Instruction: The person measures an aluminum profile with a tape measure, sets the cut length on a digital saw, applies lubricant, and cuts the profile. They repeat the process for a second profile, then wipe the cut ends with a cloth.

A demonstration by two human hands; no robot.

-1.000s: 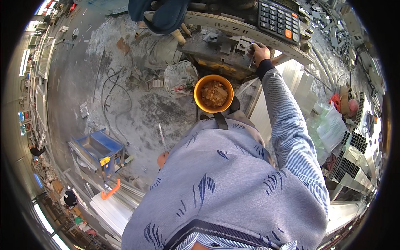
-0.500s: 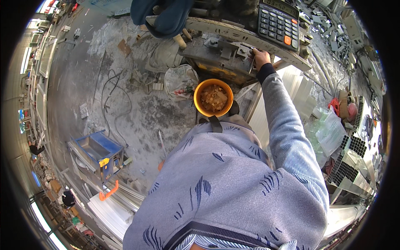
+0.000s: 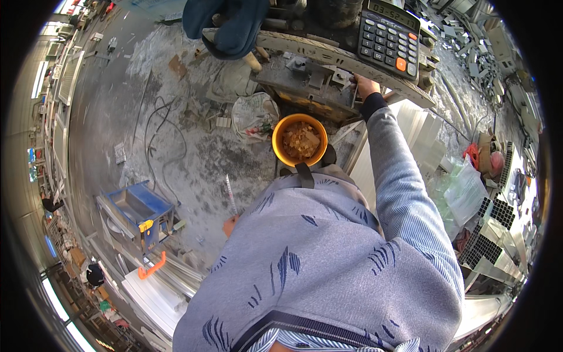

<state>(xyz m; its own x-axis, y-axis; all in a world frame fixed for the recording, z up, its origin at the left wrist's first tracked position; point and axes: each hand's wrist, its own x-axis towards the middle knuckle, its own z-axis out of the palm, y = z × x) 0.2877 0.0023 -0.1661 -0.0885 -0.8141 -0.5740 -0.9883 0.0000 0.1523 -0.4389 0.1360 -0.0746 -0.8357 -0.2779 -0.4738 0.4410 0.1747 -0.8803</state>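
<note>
Both grips, can't tell: right hand at metal block, left hand by pale strip running lengthwise forward, calculator showing digits.

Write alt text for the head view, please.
A person's right hand reaches to metal equipment near a calculator; the left hand, partly hidden by the body, is beside a thin pale strip. In front, a yellow bucket holds brown pieces.

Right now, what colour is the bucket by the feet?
The bucket is yellow-orange; it shows best in the head view.
</note>
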